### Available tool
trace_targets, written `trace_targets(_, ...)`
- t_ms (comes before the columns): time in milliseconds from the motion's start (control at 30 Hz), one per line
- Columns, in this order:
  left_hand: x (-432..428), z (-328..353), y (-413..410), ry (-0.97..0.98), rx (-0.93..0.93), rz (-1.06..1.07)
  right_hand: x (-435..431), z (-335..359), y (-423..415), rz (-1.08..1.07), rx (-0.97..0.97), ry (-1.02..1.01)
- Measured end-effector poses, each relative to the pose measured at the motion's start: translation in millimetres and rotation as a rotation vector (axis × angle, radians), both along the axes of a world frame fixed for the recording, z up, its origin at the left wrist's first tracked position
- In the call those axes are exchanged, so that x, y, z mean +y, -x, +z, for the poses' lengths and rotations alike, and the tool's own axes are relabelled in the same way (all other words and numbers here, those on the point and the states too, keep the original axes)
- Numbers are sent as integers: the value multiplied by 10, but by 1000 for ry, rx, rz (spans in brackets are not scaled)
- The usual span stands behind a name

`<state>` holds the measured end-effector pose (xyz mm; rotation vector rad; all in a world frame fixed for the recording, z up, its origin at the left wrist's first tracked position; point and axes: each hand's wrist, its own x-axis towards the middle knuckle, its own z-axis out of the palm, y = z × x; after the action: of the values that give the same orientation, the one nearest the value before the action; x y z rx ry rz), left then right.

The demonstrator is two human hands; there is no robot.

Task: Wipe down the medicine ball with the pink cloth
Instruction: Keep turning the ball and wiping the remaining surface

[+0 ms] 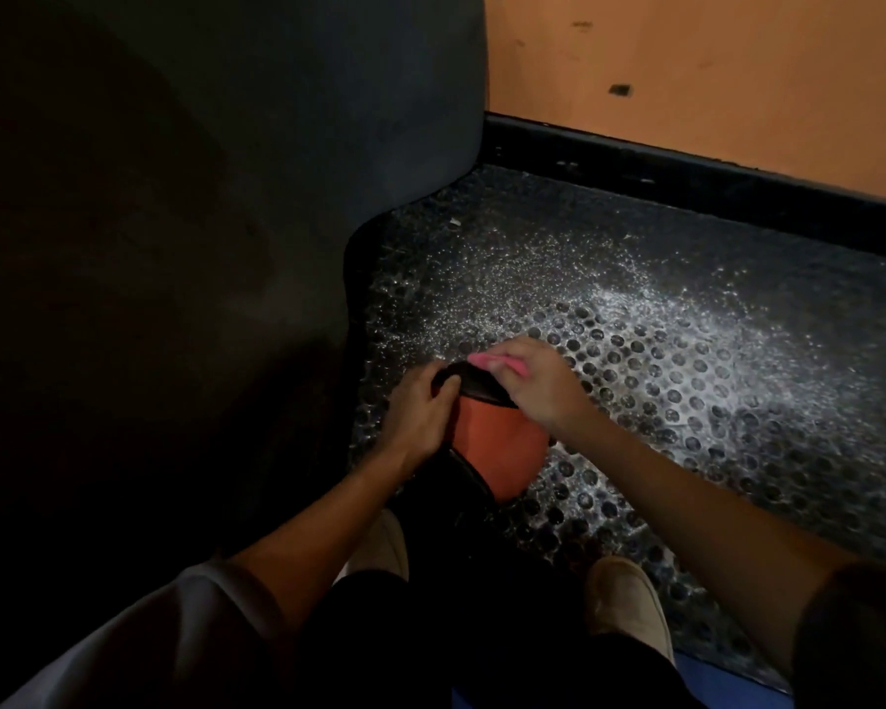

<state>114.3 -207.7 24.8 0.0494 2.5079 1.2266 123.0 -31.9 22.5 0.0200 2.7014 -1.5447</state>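
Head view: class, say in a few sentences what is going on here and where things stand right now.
A person looks down at an orange and black medicine ball sitting on a studded rubber floor, just ahead of their shoes. The left hand grips the ball's dark upper part, apparently to steady it. The right hand holds the pink cloth bunched against the top of the ball, so wiping seems under way there. How much is already clean cannot be told.

no readable text
the medicine ball (497, 442), the pink cloth (482, 361), the studded floor mat (686, 381) and the orange wall (686, 69) carry no lettering, label, brand or number legible in this dim light.
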Motion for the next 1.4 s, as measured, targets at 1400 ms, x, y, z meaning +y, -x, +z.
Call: trace_targets(1400, 1982, -264, 114, 23, 70, -221, 1410, 56, -515, -349, 151, -418)
